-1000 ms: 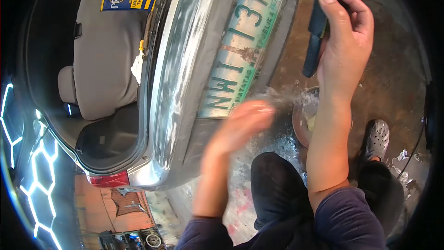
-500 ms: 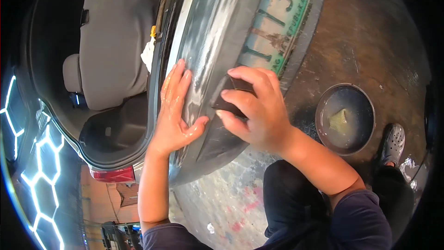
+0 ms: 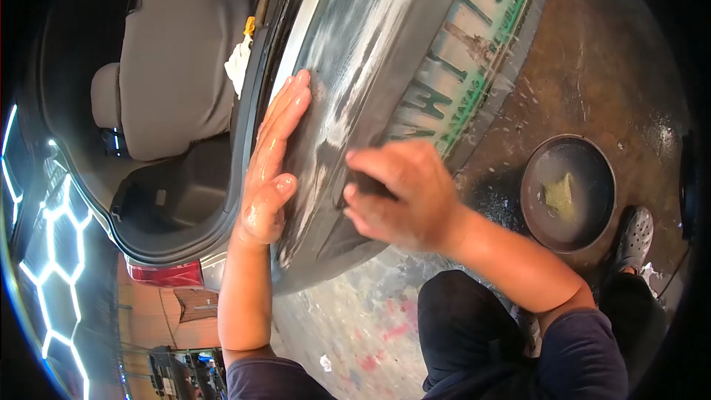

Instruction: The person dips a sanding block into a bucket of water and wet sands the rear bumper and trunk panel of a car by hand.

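My left hand [image 3: 272, 155], wet and open, rests along the top edge of the grey car bumper [image 3: 337, 81], fingers stretched forward. To its right, my right hand [image 3: 407, 192] is wrapped round a dark block [image 3: 368, 184] and presses it against the bumper's face; the hand is slightly blurred. The bumper is wet, with whitish streaks. Just beyond my right hand is the green and white licence plate [image 3: 470, 48].
A round basin [image 3: 530, 211] of cloudy water with a yellowish sponge [image 3: 558, 195] stands on the wet floor at the right, near a grey clog [image 3: 635, 238]. The open trunk [image 3: 178, 192], a seat and a white cloth [image 3: 238, 64] are at the left.
Both hands came from above the floor side onto the bumper. The dark block, earlier held up at the right, is now against the bumper. The view has shifted, bringing the basin fully into sight.
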The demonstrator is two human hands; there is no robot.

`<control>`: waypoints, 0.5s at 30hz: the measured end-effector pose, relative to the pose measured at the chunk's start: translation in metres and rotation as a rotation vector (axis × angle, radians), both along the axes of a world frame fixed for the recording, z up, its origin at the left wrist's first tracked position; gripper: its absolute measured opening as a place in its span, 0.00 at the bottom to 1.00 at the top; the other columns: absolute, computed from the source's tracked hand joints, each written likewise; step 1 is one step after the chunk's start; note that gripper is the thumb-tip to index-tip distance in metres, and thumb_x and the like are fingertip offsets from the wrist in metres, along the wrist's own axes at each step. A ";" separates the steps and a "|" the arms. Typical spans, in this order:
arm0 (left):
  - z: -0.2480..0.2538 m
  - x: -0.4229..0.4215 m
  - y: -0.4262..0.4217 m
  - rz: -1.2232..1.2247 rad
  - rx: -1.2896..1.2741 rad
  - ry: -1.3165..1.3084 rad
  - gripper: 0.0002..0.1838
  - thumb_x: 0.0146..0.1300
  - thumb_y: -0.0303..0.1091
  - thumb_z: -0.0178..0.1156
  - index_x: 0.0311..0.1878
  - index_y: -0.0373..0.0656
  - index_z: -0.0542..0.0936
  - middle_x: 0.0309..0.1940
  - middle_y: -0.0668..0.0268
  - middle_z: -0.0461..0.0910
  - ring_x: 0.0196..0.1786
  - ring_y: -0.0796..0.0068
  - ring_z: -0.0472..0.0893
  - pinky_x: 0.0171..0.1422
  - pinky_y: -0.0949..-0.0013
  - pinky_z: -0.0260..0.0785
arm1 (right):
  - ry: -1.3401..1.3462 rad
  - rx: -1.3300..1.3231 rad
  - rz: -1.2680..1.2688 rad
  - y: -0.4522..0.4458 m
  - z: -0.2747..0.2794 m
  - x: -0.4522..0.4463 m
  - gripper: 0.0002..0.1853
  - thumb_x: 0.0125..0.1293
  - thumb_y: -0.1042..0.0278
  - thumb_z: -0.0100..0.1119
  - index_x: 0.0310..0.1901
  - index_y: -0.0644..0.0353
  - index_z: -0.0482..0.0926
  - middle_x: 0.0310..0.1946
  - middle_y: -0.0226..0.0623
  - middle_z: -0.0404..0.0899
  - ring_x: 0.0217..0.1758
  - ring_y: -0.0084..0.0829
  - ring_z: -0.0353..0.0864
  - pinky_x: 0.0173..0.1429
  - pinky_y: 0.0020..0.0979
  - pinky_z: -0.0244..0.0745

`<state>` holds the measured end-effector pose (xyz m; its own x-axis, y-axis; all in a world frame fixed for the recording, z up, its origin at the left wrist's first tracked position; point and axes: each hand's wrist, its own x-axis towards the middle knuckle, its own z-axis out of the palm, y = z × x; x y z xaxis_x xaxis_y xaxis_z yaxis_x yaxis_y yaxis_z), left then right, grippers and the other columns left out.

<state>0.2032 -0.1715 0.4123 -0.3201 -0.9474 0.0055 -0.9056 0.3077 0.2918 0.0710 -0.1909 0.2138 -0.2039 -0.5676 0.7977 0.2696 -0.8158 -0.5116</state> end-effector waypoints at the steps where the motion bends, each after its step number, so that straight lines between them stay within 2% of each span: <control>1: 0.000 0.000 0.000 -0.018 0.003 -0.009 0.49 0.69 0.62 0.44 0.82 0.31 0.66 0.85 0.46 0.60 0.88 0.49 0.55 0.91 0.50 0.38 | -0.004 -0.017 -0.029 -0.008 -0.001 -0.002 0.29 0.54 0.67 0.78 0.59 0.43 0.80 0.61 0.38 0.81 0.55 0.45 0.83 0.58 0.48 0.76; 4: 0.001 -0.008 0.001 0.016 0.002 -0.001 0.48 0.69 0.62 0.44 0.82 0.31 0.66 0.84 0.45 0.61 0.88 0.48 0.55 0.91 0.50 0.38 | -0.016 0.128 -0.142 -0.019 0.007 -0.011 0.32 0.52 0.68 0.78 0.61 0.43 0.78 0.61 0.39 0.80 0.52 0.44 0.83 0.57 0.48 0.77; 6: -0.001 -0.004 0.002 -0.001 0.009 0.043 0.48 0.70 0.62 0.44 0.81 0.31 0.66 0.84 0.45 0.61 0.88 0.48 0.55 0.91 0.49 0.38 | -0.104 0.039 -0.016 -0.001 0.007 0.009 0.31 0.52 0.69 0.78 0.60 0.44 0.79 0.61 0.39 0.80 0.54 0.43 0.82 0.57 0.47 0.77; 9: -0.001 -0.002 0.001 -0.022 -0.002 0.014 0.47 0.71 0.61 0.43 0.81 0.30 0.66 0.84 0.45 0.61 0.88 0.47 0.55 0.91 0.49 0.38 | 0.105 -0.067 0.075 0.012 -0.003 0.007 0.30 0.52 0.69 0.78 0.58 0.45 0.79 0.61 0.40 0.79 0.57 0.42 0.80 0.58 0.47 0.76; 10: -0.001 -0.003 0.000 -0.024 -0.006 0.005 0.47 0.71 0.60 0.43 0.81 0.30 0.66 0.84 0.45 0.61 0.88 0.47 0.55 0.91 0.49 0.38 | -0.023 -0.008 -0.034 -0.003 0.002 0.007 0.29 0.51 0.68 0.79 0.56 0.45 0.79 0.61 0.37 0.79 0.60 0.41 0.79 0.59 0.46 0.76; 12: -0.001 -0.002 0.002 -0.024 -0.008 -0.005 0.46 0.72 0.60 0.43 0.81 0.30 0.66 0.84 0.45 0.61 0.88 0.47 0.55 0.91 0.49 0.38 | -0.008 0.161 -0.176 -0.017 0.009 -0.009 0.28 0.51 0.69 0.79 0.55 0.43 0.80 0.61 0.34 0.80 0.59 0.41 0.79 0.58 0.45 0.76; 15: 0.000 -0.002 -0.002 -0.044 -0.021 -0.011 0.46 0.72 0.59 0.42 0.81 0.30 0.67 0.84 0.45 0.62 0.88 0.47 0.56 0.91 0.49 0.39 | -0.015 0.152 -0.092 0.008 0.009 0.005 0.26 0.51 0.68 0.79 0.53 0.45 0.80 0.62 0.34 0.80 0.58 0.43 0.78 0.59 0.45 0.74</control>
